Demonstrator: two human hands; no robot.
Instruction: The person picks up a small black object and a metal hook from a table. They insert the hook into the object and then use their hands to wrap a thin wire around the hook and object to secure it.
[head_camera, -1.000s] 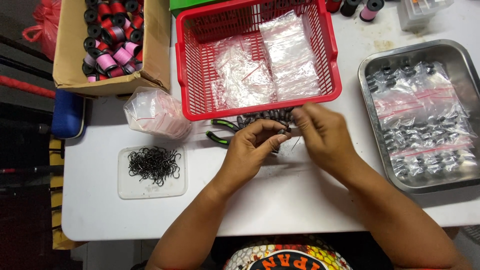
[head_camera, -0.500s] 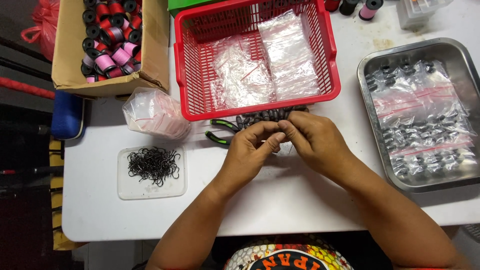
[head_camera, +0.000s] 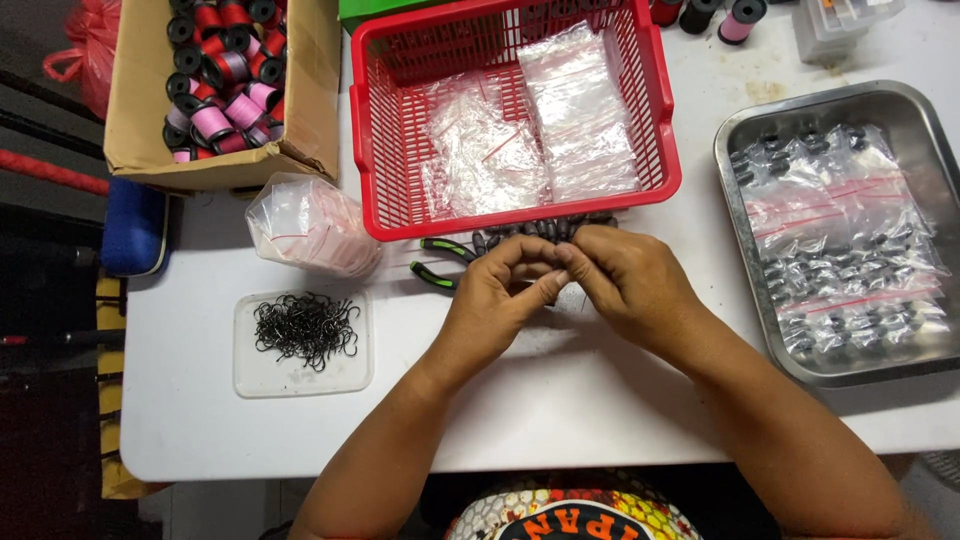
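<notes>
Sinkers (head_camera: 545, 231), small and dark, lay in a row along the red basket (head_camera: 660, 150)'s front edge, just beyond both the left hand (head_camera: 500, 295) and right hand (head_camera: 630, 280), whose touching fingertips pinched something hidden.

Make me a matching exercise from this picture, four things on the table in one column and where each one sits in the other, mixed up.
Things:
1. red basket
2. metal tray
3. cardboard box
4. clear lid of hooks

Places:
A. right edge of the table
B. top left corner
C. front left, near the left hand
D. top centre, just beyond both hands

Pairs: 1-D, 2-A, 3-B, 4-C
</notes>
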